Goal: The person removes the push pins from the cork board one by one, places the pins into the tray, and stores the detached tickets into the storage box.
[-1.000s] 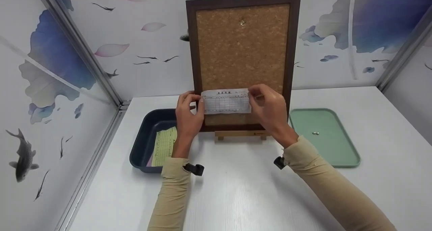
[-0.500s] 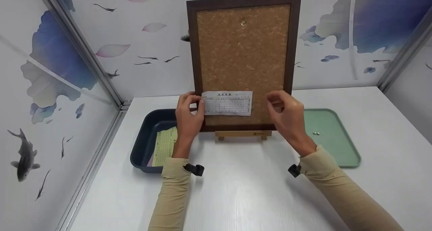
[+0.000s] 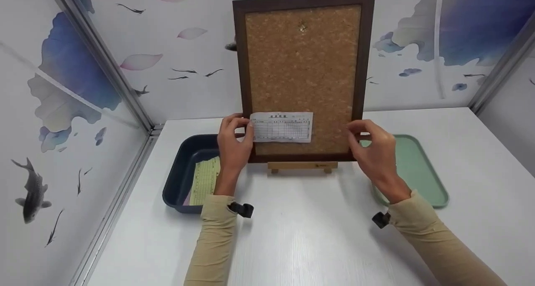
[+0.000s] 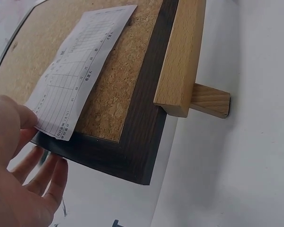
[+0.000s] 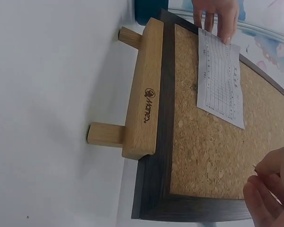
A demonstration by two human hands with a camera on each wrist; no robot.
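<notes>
A white printed receipt slip point(image 3: 282, 127) lies against the lower left of a framed cork board point(image 3: 301, 68), which stands on a wooden easel point(image 3: 301, 165). My left hand point(image 3: 235, 141) pinches the slip's left end at the frame's edge, with several fingers point(image 4: 55, 182) below or behind the frame in the left wrist view. My right hand point(image 3: 374, 150) is by the board's lower right edge, thumb and forefinger together. Between those fingertips in the right wrist view, a tiny pointed pin point(image 5: 255, 169) sticks out; its head is hidden. The slip's right end is free of my right hand.
Left stands a dark blue bin point(image 3: 173, 181) with a yellow slip point(image 3: 205, 181) and a pinkish paper inside. Right lies a green tray point(image 3: 422, 173), partly behind my right hand. A shiny clear pin point(image 3: 302, 27) sits high on the cork. Patterned panels enclose the white table point(image 3: 288, 236).
My right hand has let go of the slip's right end and moved right and slightly down, to the board's right edge. My left hand has stayed at the slip's left end.
</notes>
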